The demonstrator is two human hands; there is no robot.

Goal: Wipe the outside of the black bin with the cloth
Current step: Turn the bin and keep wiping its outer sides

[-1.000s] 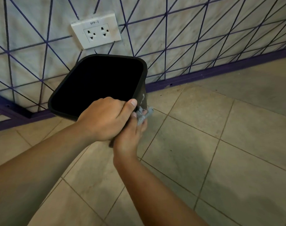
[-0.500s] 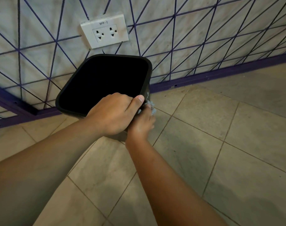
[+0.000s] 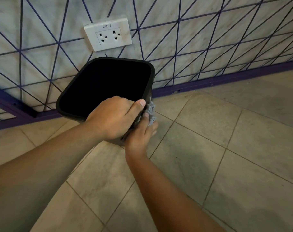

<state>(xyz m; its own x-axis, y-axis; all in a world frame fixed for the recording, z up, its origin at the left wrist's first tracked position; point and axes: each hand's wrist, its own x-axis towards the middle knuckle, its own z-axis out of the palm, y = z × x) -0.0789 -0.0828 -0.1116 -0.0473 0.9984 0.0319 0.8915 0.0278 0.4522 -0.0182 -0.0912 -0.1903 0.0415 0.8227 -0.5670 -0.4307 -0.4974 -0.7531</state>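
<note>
black bin [image 3: 150,84] below wall socket [image 3: 108,34]

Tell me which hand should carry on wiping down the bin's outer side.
Right. The right hand already holds the cloth against the outer wall of the black bin near its corner. The left hand grips the rim and steadies the tilted bin, so it looks best kept there.
</note>
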